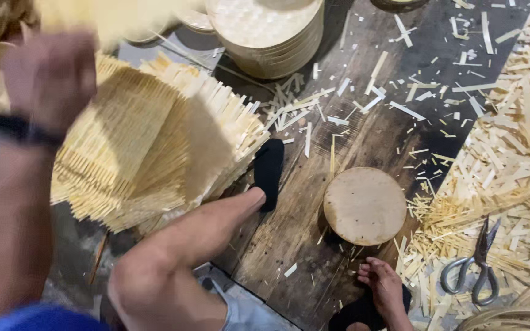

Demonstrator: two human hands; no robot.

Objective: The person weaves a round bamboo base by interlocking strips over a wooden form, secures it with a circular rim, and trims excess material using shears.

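My left hand (47, 73) is raised at the upper left, blurred by motion, with a black band on the wrist. Its fingers curl around the edge of a pale woven bamboo sheet (111, 18), which is also blurred and runs off the top of the frame. Just below the hand lies a stack of square woven bamboo mats (154, 141) with frayed strip ends. My right hand is out of sight. My bent leg (179, 245) crosses the middle, its foot in a black sock (269, 171) resting by the stack.
A stack of round woven trays (265, 30) stands at the top. On the dark plank floor are a round wooden block (364, 205), metal scissors (476, 263) and a heap of bamboo trimmings (510, 153). A bare foot (383, 288) shows at the bottom.
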